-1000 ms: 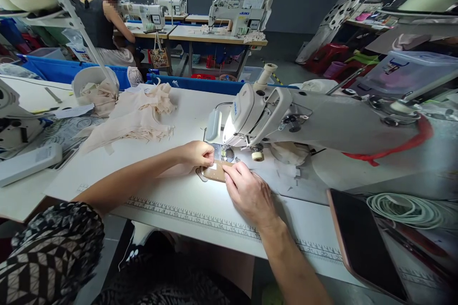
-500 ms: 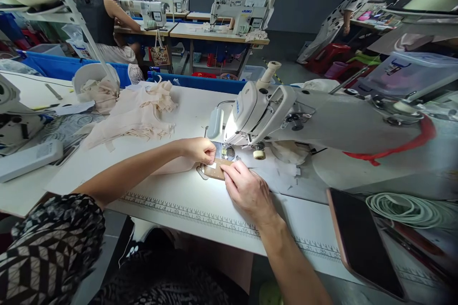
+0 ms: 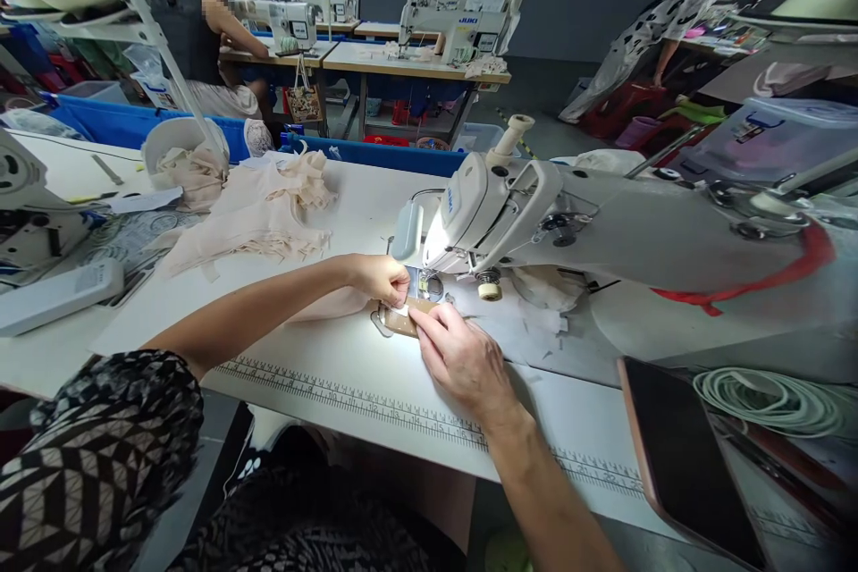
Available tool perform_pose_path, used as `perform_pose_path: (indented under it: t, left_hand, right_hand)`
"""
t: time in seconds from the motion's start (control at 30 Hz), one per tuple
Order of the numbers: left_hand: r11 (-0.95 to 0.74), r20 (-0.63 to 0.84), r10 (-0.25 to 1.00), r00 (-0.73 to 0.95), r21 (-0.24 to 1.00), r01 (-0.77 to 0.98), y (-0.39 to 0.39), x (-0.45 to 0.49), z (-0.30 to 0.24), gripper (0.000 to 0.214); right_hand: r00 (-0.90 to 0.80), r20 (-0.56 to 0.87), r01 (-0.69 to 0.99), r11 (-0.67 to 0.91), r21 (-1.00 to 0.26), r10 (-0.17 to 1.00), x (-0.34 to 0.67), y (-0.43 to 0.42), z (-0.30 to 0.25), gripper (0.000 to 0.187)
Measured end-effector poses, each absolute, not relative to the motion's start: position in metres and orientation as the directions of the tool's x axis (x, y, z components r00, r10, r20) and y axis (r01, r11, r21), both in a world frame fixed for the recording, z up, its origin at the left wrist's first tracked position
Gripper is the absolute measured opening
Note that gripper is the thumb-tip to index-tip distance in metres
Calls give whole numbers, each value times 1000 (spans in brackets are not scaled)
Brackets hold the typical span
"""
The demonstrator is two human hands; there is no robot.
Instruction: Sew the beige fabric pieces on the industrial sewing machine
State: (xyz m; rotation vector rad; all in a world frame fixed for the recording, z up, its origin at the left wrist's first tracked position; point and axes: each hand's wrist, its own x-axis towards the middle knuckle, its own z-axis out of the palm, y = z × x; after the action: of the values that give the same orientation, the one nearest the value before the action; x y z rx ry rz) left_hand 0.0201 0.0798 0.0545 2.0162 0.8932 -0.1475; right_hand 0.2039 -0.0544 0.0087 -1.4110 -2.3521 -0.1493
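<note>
A flat brown piece [image 3: 395, 323] with a small white label [image 3: 401, 310] lies on the sewing machine bed, just in front of the needle area. My left hand [image 3: 383, 279] is closed in a pinch at its far left edge; what the fingers hold is hidden. My right hand [image 3: 462, 357] rests over the right end of the brown piece, fingers stretched out, the index fingertip by the label. Behind both hands stands the white sewing machine head [image 3: 469, 210], its lamp lighting the spot. Pale fabric [image 3: 335, 304] lies beneath my left forearm.
Beige fabric pieces [image 3: 268, 214] are heaped at the left. A printed ruler strip [image 3: 362, 402] runs along the front edge. At right lie a phone [image 3: 690, 456] and a coil of pale cord [image 3: 770, 400]. A co-worker [image 3: 201, 36] sits at another machine behind.
My right index finger has slid slightly left, closer to the label. My left hand keeps its pinch. The whole view has shifted a little, and the person at far right has moved.
</note>
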Motion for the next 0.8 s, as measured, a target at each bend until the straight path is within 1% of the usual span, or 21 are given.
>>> perform_pose_path:
  t: [0.17, 0.27, 0.3, 0.33, 0.4, 0.43, 0.5, 0.6, 0.7, 0.8]
  left_hand:
    - [-299, -476, 517, 711, 678, 671, 80, 24, 62, 15]
    - [-366, -468, 529, 708, 627, 687, 76, 24, 68, 13]
    - [-417, -436, 547, 715, 598, 684, 72, 23, 68, 10]
    - [-479, -373, 586, 719, 556, 679, 67, 21, 68, 7]
    - [-620, -167, 657, 735, 436, 652, 55, 15, 62, 1]
    - [-691, -48, 654, 755, 367, 623, 47, 12, 57, 3]
    - [-817, 147, 565, 812, 239, 525, 32, 3, 44, 12]
    - [-926, 294, 378, 878, 133, 354, 14, -10, 22, 22]
    - [-951, 359, 303, 883, 54, 305, 5, -19, 9, 28]
    - [-956, 361, 270, 893, -10, 293, 3, -21, 4, 29]
  right_hand:
    - [-470, 428, 851, 525, -14, 772, 201, -54, 9, 37]
    - [-489, 428, 852, 520, 51, 760, 199, -55, 8, 37]
    - [-492, 423, 855, 515, 70, 760, 198, -55, 7, 37]
    - [-495, 420, 856, 510, 85, 761, 197, -55, 7, 37]
    - [-499, 415, 856, 508, 99, 760, 196, -55, 6, 36]
    - [-503, 414, 854, 511, 100, 759, 196, -55, 6, 36]
    - [-509, 410, 849, 519, 97, 757, 196, -54, 7, 35]
    - [-509, 401, 850, 519, 94, 762, 197, -54, 8, 35]
    - [-506, 390, 853, 514, 93, 769, 195, -54, 8, 34]
    - [-502, 395, 854, 513, 85, 769, 194, -55, 9, 35]
